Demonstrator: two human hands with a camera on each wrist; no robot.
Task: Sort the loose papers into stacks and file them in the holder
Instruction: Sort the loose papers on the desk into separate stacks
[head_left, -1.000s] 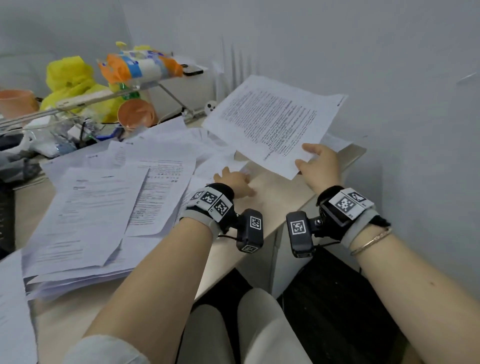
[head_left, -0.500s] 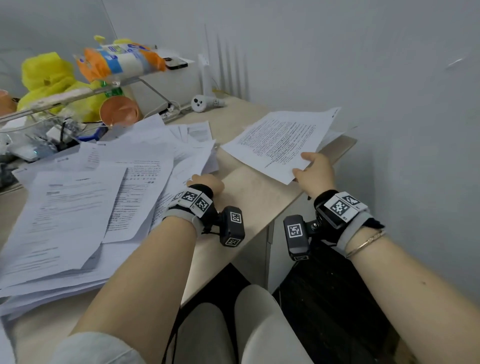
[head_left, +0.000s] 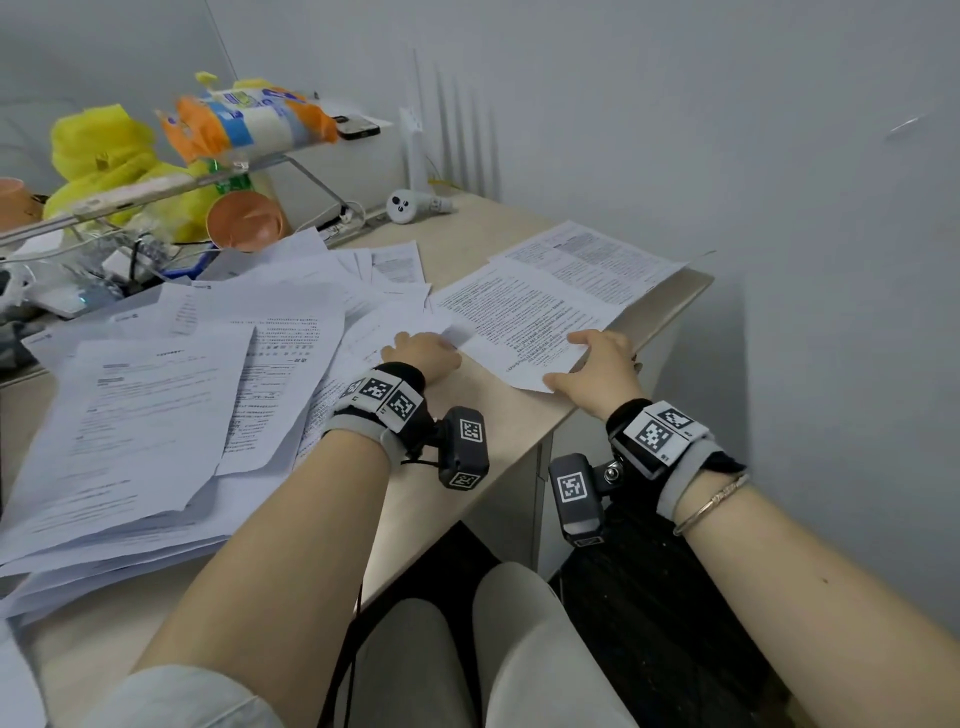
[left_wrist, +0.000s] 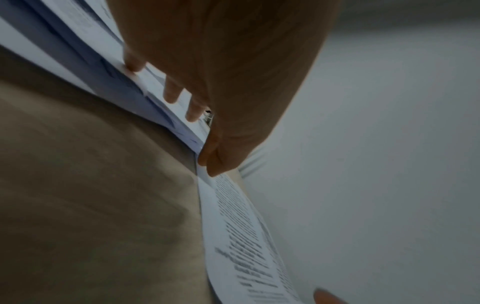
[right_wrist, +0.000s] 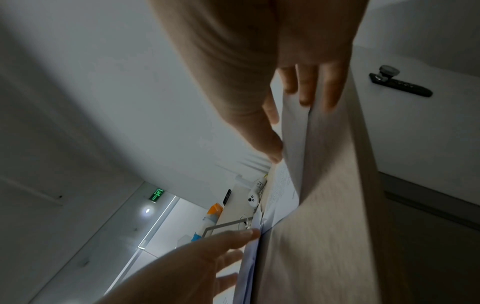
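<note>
Loose printed papers (head_left: 208, 364) lie in a wide, messy pile over the left and middle of the desk. My left hand (head_left: 423, 353) rests on the pile's right edge, its fingertips (left_wrist: 171, 94) lying straight on the sheets. A printed sheet (head_left: 519, 317) lies at the desk's right end, partly over another printed sheet (head_left: 597, 254). My right hand (head_left: 602, 364) pinches that sheet's near corner. In the right wrist view the sheet (right_wrist: 293, 133) runs between the thumb on top and the fingers (right_wrist: 306, 88) beneath. No file holder is in view.
The beige desk (head_left: 493, 415) ends at its right edge beside a grey wall. At the back stand a white router with antennas (head_left: 415, 150), a white controller (head_left: 410, 205), an orange bowl (head_left: 241, 221), a snack bag (head_left: 244, 124) and a yellow plush toy (head_left: 104, 150).
My right hand has brought the printed sheet down from a raised tilt to lie nearly flat on the desk's right end. My left hand stays at the pile's edge.
</note>
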